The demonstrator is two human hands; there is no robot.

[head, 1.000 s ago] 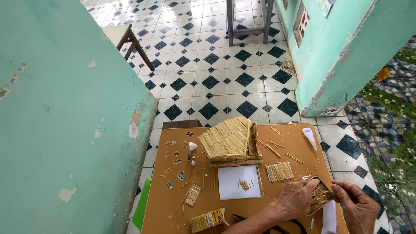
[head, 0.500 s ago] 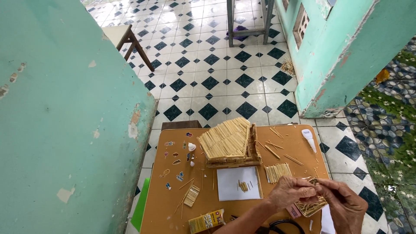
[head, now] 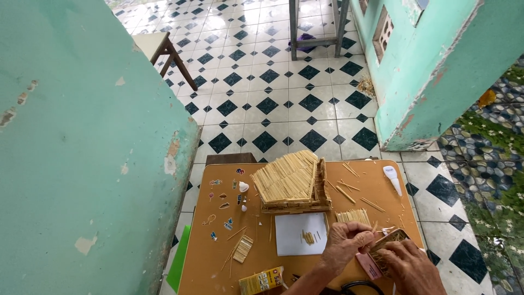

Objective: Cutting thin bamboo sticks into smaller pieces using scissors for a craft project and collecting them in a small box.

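over the table's (head: 218, 262) near right corner, the left hand (head: 344, 246) and right hand (head: 406, 267) both pinch a small stick panel (head: 388, 243), seemingly light and brittle, best gripped by its edges.

Matt wood-stick house (head: 291, 183), smooth brown tabletop (head: 349, 205), glossy tile floor (head: 273, 104), w/ white paper (head: 297, 232).

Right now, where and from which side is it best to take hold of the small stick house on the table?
Probably the stick house by its flat base, from the two long sides: the sloped roof looks fragile, and the base edges show bare above the table.
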